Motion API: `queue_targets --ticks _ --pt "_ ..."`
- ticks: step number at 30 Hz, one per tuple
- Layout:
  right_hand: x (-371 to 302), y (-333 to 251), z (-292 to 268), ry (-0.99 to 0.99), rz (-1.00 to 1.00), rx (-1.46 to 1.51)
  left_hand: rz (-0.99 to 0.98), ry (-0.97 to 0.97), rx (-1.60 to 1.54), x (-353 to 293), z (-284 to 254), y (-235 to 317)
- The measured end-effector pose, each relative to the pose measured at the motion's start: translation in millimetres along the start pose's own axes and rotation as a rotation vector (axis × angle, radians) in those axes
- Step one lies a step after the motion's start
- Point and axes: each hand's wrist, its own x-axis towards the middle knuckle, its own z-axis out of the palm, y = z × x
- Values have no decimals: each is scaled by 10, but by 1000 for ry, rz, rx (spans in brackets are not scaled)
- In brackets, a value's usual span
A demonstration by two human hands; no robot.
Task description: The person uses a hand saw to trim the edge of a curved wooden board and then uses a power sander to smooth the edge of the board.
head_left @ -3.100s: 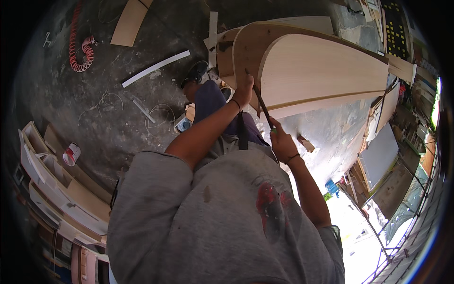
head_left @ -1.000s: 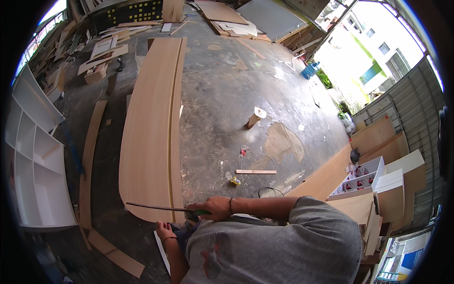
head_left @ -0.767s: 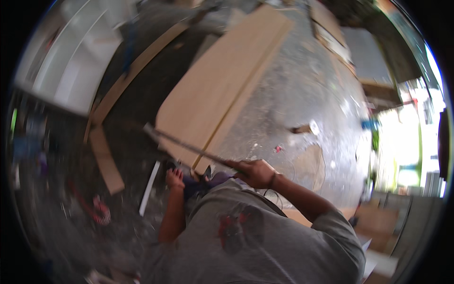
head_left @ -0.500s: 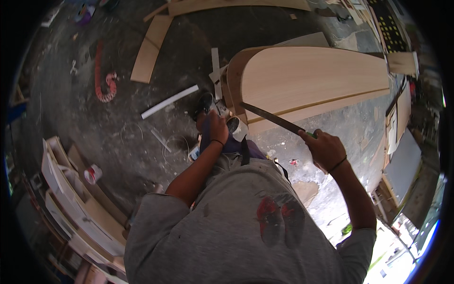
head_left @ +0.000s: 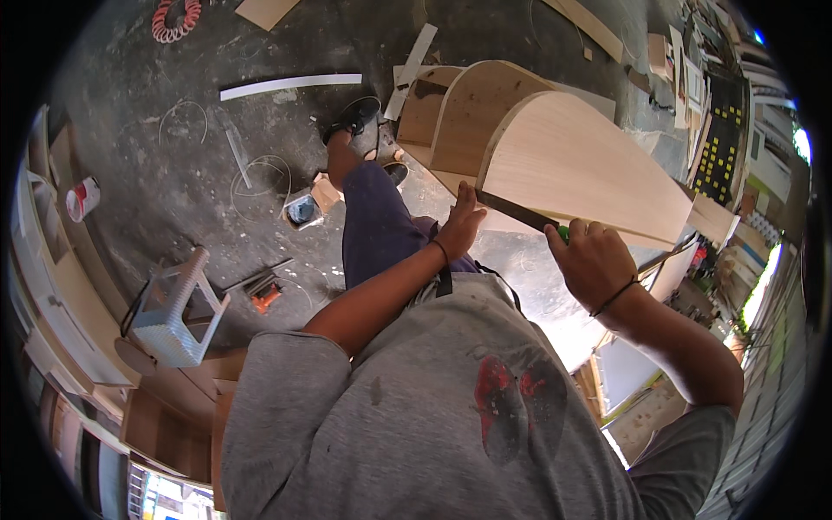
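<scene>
My right hand (head_left: 593, 264) is closed round the green handle of a long, dark, flat file (head_left: 518, 211). The blade slants up and leftward from the fist. At its far end, the fingers of my left hand (head_left: 461, 227) close on the tip; the exact hold is partly hidden. The file lies along the near edge of a pale wooden panel (head_left: 585, 156) with a rounded end. Behind that panel stands a second rounded wooden panel (head_left: 477, 113), darker and stained, in the same piece of woodwork.
White strips (head_left: 290, 84) lie on the dark floor, beside loops of thin wire. A small grey-blue stool (head_left: 178, 316) stands at the left, with an orange tool (head_left: 267, 299) near it. A white and red can (head_left: 82, 199) is by the wooden cabinet parts at far left.
My left hand has come up from my leg to the file's tip. The view has turned, and the rounded panel now appears tilted up, showing another panel behind it.
</scene>
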Motion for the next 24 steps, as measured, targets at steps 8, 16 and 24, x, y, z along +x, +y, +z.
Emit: queue_targets --ticks 8,16,24 --pt "560 161 60 59 17 28 154 163 266 543 -6 -387" --pt "354 110 -80 -3 -47 1 -23 -96 147 401 -81 -331" --pt "979 371 33 -73 -52 11 -56 71 -97 789 -123 -480"
